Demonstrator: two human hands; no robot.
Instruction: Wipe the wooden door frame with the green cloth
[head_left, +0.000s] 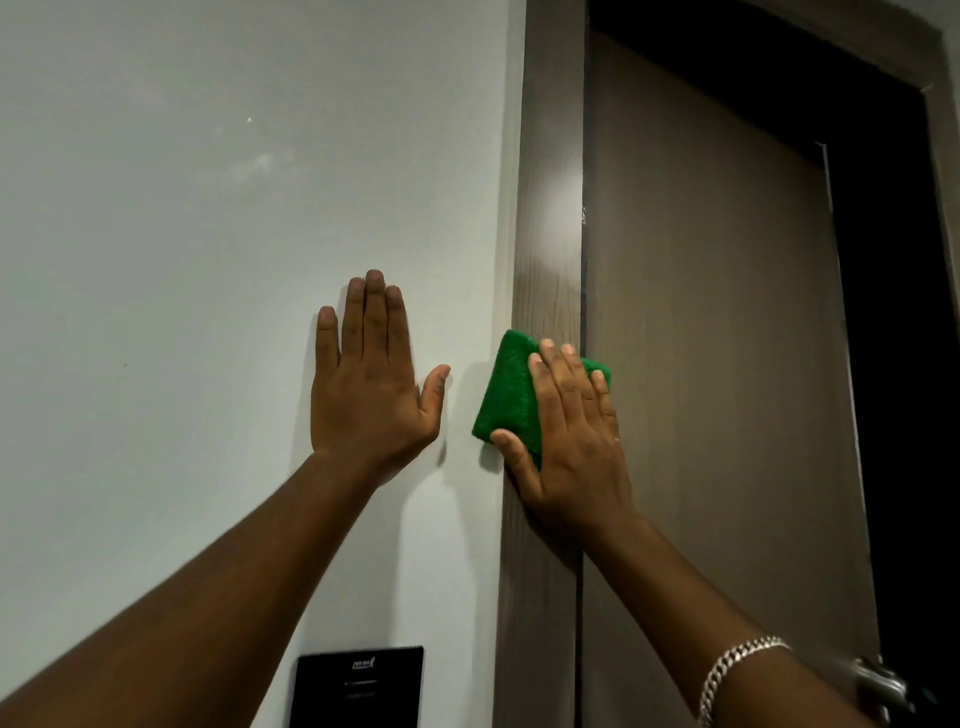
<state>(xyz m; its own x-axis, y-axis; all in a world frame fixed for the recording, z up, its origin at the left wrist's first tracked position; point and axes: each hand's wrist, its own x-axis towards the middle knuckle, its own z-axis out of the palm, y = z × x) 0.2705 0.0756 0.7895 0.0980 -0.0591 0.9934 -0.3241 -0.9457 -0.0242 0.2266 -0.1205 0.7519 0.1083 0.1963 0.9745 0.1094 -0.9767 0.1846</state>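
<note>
Mid-wipe, my right hand (569, 441) pressed the green cloth (511, 395) to the wooden door frame (545, 234), fingers spread flat over it; my left hand (371, 384) braced open-palmed on the wall (208, 208), much frame seemingly left.

Indoor doorway: white wall (182, 208), wooden door (701, 364)

folded green cloth (506, 395) lies flat against the upright grey-brown wooden door frame (548, 234), overhanging its left edge.

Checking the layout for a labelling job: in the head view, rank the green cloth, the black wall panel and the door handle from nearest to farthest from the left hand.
From the left hand:
1. Green cloth, just to its right, on the frame.
2. Black wall panel, below it, on the wall.
3. Door handle, far lower right.
</note>
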